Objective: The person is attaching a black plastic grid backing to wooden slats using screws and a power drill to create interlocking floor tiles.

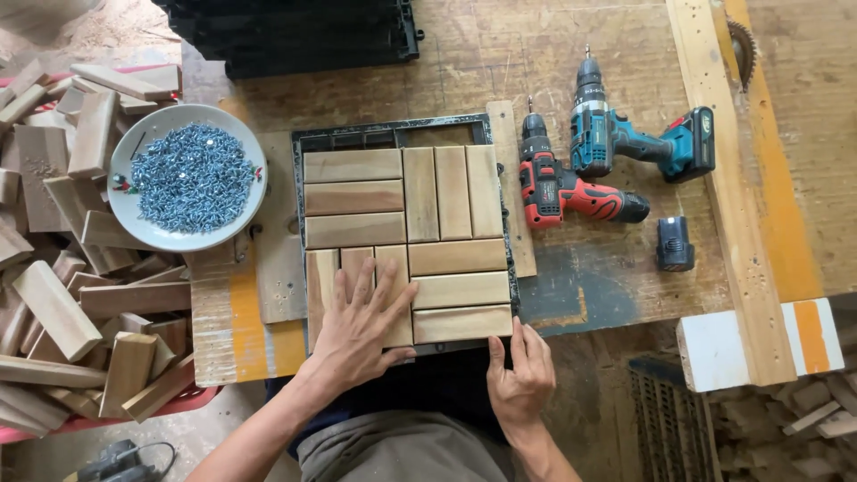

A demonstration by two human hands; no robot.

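Right hand (pixel 520 379): nearest the camera, at the near edge of the wooden tile panel (pixel 409 243); fingers extended up against the edge, thumb alongside, nothing clasped that I can see, though the fingertips may be hooked under the rim
Left hand (pixel 357 326): flat and spread wide on the panel's near-left block of upright slats, palm down, pressing rather than gripping, holding nothing
Wooden tile panel: square of short slats in four blocks, two laid crosswise and two lengthwise, seated in a black plastic grid frame (pixel 393 134) on the workbench (pixel 571 54), directly ahead of the person
Pile of wood slats (pixel 71 286): loose offcuts heaped to the left, beside the bench
Bowl of screws (pixel 189 177): pale round dish heaped with bluish screws, just left of the panel
Spare battery (pixel 675 244): dark, lying apart, to the right of the panel
Red drill (pixel 562 187): lying on its side just right of the panel
Teal drill (pixel 625 134): beside the red one, slightly farther
Black grid stack (pixel 295 31): at the bench's far edge
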